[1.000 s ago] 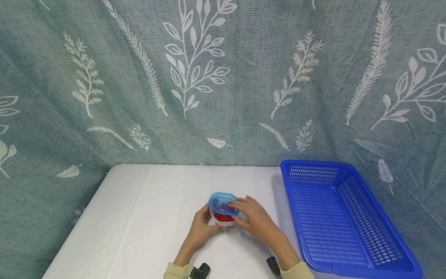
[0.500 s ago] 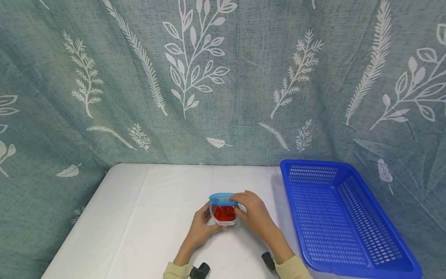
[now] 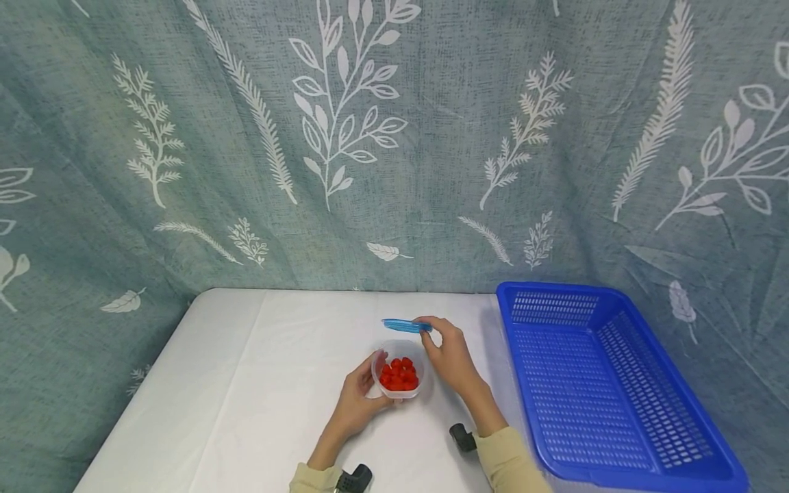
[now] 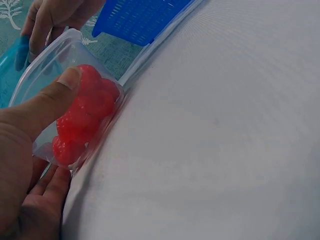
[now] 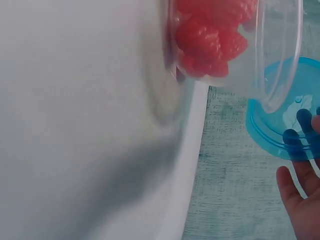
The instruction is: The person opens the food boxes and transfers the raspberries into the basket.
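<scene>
a clear plastic container [image 3: 399,377] filled with red berries [image 3: 398,374] stood open near the front middle of the white tabletop [image 3: 259,383], its rim uncovered. the left hand [image 3: 359,400] held it from the near left side, the grip closed around the wall; in the left wrist view the thumb [image 4: 47,102] pressed flat against the clear side over the red fruit [image 4: 82,120], with the other fingers tucked under the base. just above and behind the container, apart from its rim, a blue lid [image 3: 405,324] hung roughly level in the air, pinched at its right edge by the fingertips of the right hand [image 3: 448,354]. the right wrist view showed the same lid [image 5: 285,112] from below, fingertips dark through the translucent blue plastic, beside the container's rim [image 5: 280,55]. pale yellow sleeves [image 3: 511,460] covered both forearms at the near edge, with dark wrist-worn mounts [image 3: 461,437] by each cuff. to the right of the hands, a blue slotted plastic basket [image 3: 647,472] rested along the right side of the tabletop. a grey-green curtain [image 3: 431,137] printed with white leaves and sprigs hung behind.
</scene>
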